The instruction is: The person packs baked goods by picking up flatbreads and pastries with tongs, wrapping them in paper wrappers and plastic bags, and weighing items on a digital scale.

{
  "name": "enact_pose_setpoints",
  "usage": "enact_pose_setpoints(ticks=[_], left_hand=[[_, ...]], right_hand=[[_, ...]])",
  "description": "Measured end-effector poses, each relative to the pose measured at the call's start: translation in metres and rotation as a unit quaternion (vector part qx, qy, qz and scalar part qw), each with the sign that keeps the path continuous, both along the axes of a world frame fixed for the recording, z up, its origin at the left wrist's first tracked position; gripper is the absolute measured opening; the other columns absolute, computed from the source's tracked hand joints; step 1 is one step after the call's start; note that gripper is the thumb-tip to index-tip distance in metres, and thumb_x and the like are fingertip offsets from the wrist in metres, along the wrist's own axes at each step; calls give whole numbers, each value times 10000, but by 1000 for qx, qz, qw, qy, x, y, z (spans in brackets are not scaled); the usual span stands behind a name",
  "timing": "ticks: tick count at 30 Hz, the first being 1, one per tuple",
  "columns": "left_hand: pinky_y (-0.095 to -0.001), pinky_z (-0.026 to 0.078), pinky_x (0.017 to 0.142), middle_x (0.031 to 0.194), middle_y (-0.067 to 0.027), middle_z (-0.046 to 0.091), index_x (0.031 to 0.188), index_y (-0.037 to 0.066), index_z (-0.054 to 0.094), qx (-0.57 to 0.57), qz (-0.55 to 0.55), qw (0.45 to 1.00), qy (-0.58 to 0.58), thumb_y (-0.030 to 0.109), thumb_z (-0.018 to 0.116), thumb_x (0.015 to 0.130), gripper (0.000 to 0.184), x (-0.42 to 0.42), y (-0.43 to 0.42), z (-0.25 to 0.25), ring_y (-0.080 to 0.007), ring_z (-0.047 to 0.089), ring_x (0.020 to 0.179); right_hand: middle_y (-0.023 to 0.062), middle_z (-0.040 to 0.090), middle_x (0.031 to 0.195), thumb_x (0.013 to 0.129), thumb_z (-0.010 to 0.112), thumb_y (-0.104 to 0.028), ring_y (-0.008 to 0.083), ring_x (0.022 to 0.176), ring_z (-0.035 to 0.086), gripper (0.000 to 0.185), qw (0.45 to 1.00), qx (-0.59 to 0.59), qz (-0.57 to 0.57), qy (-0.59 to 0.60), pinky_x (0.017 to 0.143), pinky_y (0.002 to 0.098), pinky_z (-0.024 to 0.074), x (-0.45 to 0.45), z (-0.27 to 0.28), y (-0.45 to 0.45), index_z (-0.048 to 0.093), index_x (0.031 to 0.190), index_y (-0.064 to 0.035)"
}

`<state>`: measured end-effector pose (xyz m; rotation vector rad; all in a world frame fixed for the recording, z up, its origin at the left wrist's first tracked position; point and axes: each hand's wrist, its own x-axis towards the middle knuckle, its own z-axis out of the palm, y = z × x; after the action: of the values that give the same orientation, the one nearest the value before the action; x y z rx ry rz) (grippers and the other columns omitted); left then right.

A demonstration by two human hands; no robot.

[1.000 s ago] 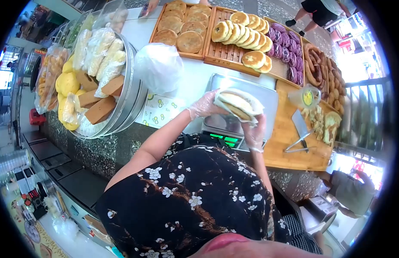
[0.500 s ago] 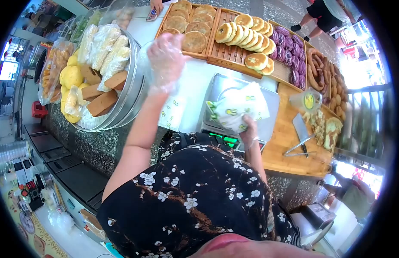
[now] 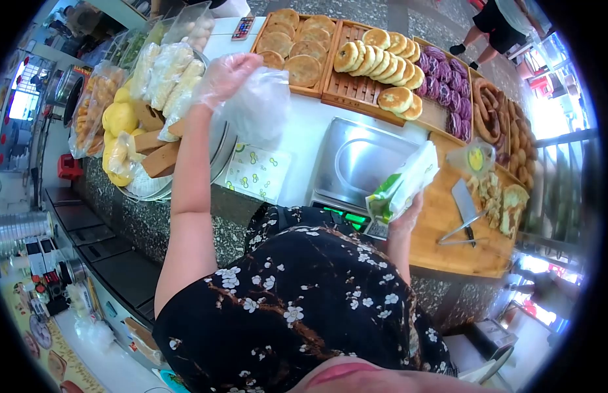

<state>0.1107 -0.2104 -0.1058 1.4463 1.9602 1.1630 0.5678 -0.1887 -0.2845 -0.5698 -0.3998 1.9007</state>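
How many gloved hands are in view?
2: the left hand is at the plastic bag, and the right hand holds the packet near the scale. No others show.

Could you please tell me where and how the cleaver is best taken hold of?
Probably by the dark handle, coming from the wearer's side of the wooden board: the cleaver lies with its handle pointing that way and its blade away. The metal tongs cross it, so shift them first.

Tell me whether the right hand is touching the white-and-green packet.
Touching: the head view shows the gloved right hand gripping the lower right side of the white-and-green packet.
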Motion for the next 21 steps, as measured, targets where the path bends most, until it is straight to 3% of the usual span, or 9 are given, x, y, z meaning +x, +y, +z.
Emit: enact_pose_setpoints(ticks=[1,3,5,9,15,17,18,20,21], left_hand=[[-323,498,762,795,-72,659,939,111,710,77,45,963,256,312,642,840,235,19,-4,9,-237,634,778],[-304,490,761,780,-56,629,930,118,700,146,88,853,493,242,628,859,160,28,-8,10,-234,616,777],[-359,515,695,676,-64,579,869,131,679,126,9,826,549,320,648,826,196,27,-10,-1,-271,621,678],[-380,506,659,745,-70,630,875,138,663,79,74,865,489,288,614,849,160,18,-17,-6,-279,628,682],[-305,483,605,852,-52,659,955,85,634,69,110,949,288,235,586,890,171,-3,-11,-9,-219,607,646],[-297,506,650,893,-69,664,1066,52,583,156,187,961,-131,265,509,933,261,-11,-14,-4,-214,600,688],[-297,506,650,893,-69,664,1066,52,583,157,187,961,-130,265,509,933,261,-20,-16,1,-214,600,688],[-298,518,677,998,-99,627,1123,30,532,337,315,753,-470,295,489,952,318,-38,-33,16,-181,573,744],[-298,518,677,998,-99,627,1123,30,532,344,318,750,-467,295,489,952,318,-50,-47,18,-181,573,744]], right_hand=[[138,526,1269,818,593,-372,317,1124,536,674,1000,1,5,29,975,459,437,-6,9,-4,367,1370,-57],[150,531,1270,805,602,-302,321,1126,542,651,998,0,10,57,982,445,442,-12,11,-7,381,1358,-38],[147,540,1261,806,608,-314,311,1123,547,647,998,-29,16,57,981,441,444,-15,0,-6,392,1352,-42],[141,549,1252,807,614,-304,305,1116,555,642,994,-44,56,82,975,438,450,-20,-10,-1,393,1350,-42],[155,547,1249,815,607,-260,315,1106,562,628,993,-42,77,84,960,447,463,-29,-5,4,381,1348,-18],[170,544,1246,808,612,-242,327,1109,559,646,990,-43,105,84,959,457,463,-36,6,4,363,1353,-2],[170,544,1246,808,612,-242,327,1109,559,646,990,-41,106,85,959,457,463,-42,10,5,363,1354,-2],[172,545,1255,821,618,-241,329,1103,565,621,985,-49,151,67,954,477,463,-55,18,8,382,1346,-10],[173,547,1251,812,620,-226,329,1091,573,631,984,-44,166,50,948,475,470,-63,21,11,373,1353,-12]])
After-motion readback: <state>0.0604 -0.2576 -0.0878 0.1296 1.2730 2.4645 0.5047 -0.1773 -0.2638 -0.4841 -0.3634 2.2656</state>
